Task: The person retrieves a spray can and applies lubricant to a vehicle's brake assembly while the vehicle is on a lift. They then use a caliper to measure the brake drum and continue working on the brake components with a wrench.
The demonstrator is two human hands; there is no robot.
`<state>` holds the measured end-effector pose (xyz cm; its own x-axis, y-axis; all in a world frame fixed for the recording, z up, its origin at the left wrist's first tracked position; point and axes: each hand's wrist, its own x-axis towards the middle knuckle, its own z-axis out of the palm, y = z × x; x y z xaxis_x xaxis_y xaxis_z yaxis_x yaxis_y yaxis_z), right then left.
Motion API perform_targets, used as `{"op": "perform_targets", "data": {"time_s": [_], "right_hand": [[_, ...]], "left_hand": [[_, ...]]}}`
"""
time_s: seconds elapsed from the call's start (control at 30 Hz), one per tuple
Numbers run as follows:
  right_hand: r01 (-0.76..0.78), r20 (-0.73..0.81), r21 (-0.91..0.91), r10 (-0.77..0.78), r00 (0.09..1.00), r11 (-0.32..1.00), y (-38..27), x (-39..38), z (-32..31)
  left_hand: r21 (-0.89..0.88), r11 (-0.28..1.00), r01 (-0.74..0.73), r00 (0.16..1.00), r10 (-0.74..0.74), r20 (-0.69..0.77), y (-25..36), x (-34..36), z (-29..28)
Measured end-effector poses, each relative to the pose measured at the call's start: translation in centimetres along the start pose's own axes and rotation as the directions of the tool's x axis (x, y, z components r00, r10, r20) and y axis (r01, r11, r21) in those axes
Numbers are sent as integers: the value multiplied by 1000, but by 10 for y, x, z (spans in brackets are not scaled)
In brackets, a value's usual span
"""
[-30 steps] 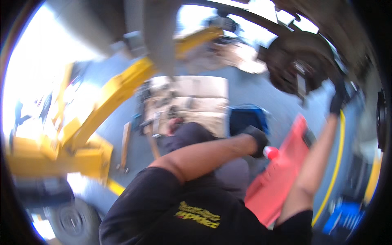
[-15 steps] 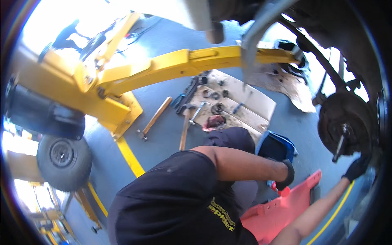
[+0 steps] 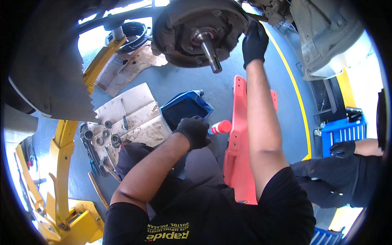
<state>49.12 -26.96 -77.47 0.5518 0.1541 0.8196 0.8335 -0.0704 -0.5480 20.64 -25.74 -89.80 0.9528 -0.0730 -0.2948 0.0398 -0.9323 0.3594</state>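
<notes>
A round, dirty brake backing plate (image 3: 175,49) hangs at the upper middle, with a bare metal spindle (image 3: 210,53) sticking out of its centre. At the plate's right rim, my right hand (image 3: 256,43) in a black glove has its fingers round the edge; their tips are partly hidden. My left hand (image 3: 192,132), also gloved in black, is closed lower down, and whatever it may hold is hidden. Just right of it is a spray can with a red cap (image 3: 221,127). A blue tub (image 3: 206,107) with a dark inside lies beyond my left hand.
Stained cardboard (image 3: 141,100) carries bearings, rings and a screwdriver (image 3: 124,116). A red metal beam (image 3: 234,163) lies beneath my right arm. Yellow lift arms (image 3: 63,147) stand left. At right, a co-worker's gloved hand (image 3: 343,149) is near a blue tool cabinet (image 3: 341,130).
The view has swung right, bringing the plate and spindle to the upper middle and a co-worker into sight. My right hand stays at the plate's edge; my left remains closed near the red-capped can.
</notes>
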Motion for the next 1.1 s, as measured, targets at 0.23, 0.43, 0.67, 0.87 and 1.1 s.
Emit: {"op": "perform_targets", "data": {"time_s": [0.23, 0.43, 0.67, 0.87, 1.1], "right_hand": [[-2, 55, 48, 0, 998, 999, 16, 1, 3], [-39, 74, 144, 29, 997, 989, 30, 4, 2], [22, 121, -41, -16, 993, 999, 25, -1, -6], [296, 239, -166, -253, 938, 941, 44, 9, -6], [-87, 159, 87, 72, 985, 992, 76, 11, -10]], "left_hand": [[-14, 1000, 7, 999, -7, 52, 3, -5, -2], [-8, 1000, -5, 1000, 5, 22, 3, -2, 1], [-19, 1000, 22, 1000, -22, 13, 2, -3, -1], [-7, 1000, 29, 1000, -29, 9, 1, -4, -1], [-11, 999, 49, 998, -50, -42, 2, -4, 2]]}}
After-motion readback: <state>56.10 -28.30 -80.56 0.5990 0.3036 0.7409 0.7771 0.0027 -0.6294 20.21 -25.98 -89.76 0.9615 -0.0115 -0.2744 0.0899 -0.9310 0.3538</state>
